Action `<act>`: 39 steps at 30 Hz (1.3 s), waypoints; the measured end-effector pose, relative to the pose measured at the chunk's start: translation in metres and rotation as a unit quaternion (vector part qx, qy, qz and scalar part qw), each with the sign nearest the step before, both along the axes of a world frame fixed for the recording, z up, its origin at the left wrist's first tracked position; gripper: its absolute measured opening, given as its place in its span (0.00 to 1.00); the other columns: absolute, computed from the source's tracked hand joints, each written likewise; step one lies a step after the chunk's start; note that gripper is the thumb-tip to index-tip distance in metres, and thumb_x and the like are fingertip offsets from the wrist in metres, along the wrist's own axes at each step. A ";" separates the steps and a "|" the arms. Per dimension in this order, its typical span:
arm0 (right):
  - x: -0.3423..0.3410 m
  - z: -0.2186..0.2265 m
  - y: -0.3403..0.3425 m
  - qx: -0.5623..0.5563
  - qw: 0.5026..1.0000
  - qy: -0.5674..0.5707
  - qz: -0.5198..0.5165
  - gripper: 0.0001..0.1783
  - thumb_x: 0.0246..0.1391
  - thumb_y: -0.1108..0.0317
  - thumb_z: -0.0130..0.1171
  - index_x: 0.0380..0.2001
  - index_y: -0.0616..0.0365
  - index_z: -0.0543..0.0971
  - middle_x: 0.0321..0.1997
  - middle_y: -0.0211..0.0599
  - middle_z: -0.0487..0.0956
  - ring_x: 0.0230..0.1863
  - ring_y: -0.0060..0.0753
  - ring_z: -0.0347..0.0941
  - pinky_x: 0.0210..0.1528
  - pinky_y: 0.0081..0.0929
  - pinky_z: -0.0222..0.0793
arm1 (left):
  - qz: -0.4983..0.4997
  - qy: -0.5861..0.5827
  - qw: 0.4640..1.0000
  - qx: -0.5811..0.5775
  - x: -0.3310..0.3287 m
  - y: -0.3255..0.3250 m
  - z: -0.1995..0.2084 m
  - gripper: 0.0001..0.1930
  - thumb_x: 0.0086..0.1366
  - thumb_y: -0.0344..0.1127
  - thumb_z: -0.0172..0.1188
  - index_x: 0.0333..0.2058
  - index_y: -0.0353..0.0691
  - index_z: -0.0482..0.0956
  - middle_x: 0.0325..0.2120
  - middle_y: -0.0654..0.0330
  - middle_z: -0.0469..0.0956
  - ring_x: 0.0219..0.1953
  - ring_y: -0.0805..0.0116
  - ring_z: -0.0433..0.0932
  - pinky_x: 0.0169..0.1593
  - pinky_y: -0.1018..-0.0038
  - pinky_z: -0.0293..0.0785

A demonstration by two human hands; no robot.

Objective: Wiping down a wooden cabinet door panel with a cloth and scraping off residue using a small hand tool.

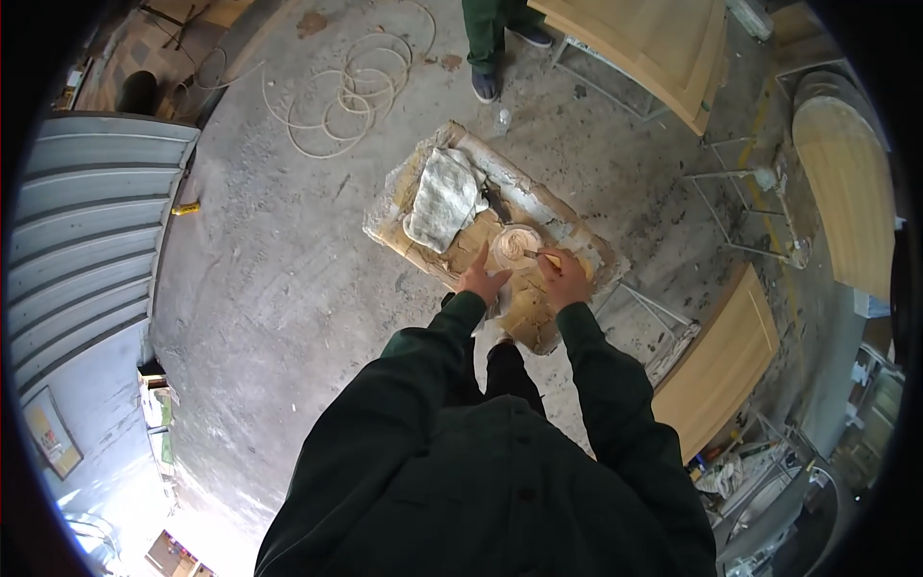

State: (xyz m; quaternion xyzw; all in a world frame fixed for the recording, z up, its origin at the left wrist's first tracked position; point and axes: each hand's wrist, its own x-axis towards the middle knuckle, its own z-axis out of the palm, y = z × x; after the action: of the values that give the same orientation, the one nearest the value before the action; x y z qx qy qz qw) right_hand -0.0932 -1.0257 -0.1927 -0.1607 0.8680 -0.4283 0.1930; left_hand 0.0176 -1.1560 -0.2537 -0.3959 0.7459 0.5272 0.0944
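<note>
A round tub of pinkish-beige paste (517,244) stands on a worn, crusted board (527,306) in front of me. My right hand (565,277) is closed round the handle of a small stirring tool (532,254), whose end dips into the paste. At the tub's near left is my left hand (484,279), thumb and forefinger spread apart; its other fingers are partly hidden. Something whitish shows under that hand, too unclear to name. On the board's left half lies a folded pale cloth (445,200), with a dark-handled tool (497,205) beside it.
A loosely coiled pale hose (361,96) lies on the concrete floor at the far left. Another person's legs (484,48) stand beyond the board. Wooden panels (721,361) rest on metal frames to the right. A ribbed metal shutter (91,240) borders the left.
</note>
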 end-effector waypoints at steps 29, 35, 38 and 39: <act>0.007 -0.063 -0.037 0.276 0.938 0.204 0.036 0.06 0.43 0.61 0.61 0.29 0.37 0.81 0.27 0.29 0.80 0.36 0.40 0.70 0.47 0.38 0.60 | 0.017 0.018 0.996 0.083 -0.009 0.005 -0.017 0.37 0.54 0.40 0.60 0.62 0.56 0.56 0.34 0.50 0.79 0.34 0.59 0.79 0.39 0.69 0.73; 0.005 -0.061 -0.035 0.261 0.945 0.195 0.004 0.06 0.45 0.61 0.60 0.30 0.38 0.81 0.25 0.32 0.80 0.35 0.41 0.71 0.48 0.36 0.61 | 0.022 0.035 0.996 0.085 -0.009 0.005 -0.016 0.37 0.54 0.39 0.61 0.62 0.56 0.56 0.24 0.54 0.78 0.27 0.62 0.78 0.34 0.69 0.73; 0.005 -0.064 -0.034 0.284 0.933 0.220 0.016 0.06 0.45 0.61 0.60 0.30 0.38 0.81 0.25 0.32 0.80 0.35 0.40 0.71 0.47 0.35 0.62 | 0.025 0.022 0.993 0.110 -0.010 0.006 -0.016 0.37 0.54 0.40 0.61 0.62 0.58 0.56 0.25 0.54 0.79 0.27 0.64 0.79 0.35 0.70 0.73; 0.006 -0.065 -0.035 0.288 0.928 0.234 0.023 0.06 0.45 0.60 0.60 0.30 0.38 0.81 0.25 0.32 0.80 0.35 0.40 0.70 0.46 0.35 0.62 | 0.025 0.022 0.994 0.109 -0.008 0.007 -0.018 0.37 0.54 0.40 0.61 0.62 0.58 0.56 0.25 0.54 0.79 0.27 0.64 0.79 0.35 0.70 0.73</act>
State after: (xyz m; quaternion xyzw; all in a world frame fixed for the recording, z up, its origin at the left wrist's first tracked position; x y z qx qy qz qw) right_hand -0.0876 -1.0606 -0.2579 -0.2136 0.9706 -0.1058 0.0322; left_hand 0.0092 -1.1491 -0.2722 -0.3907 0.6757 0.6158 0.1074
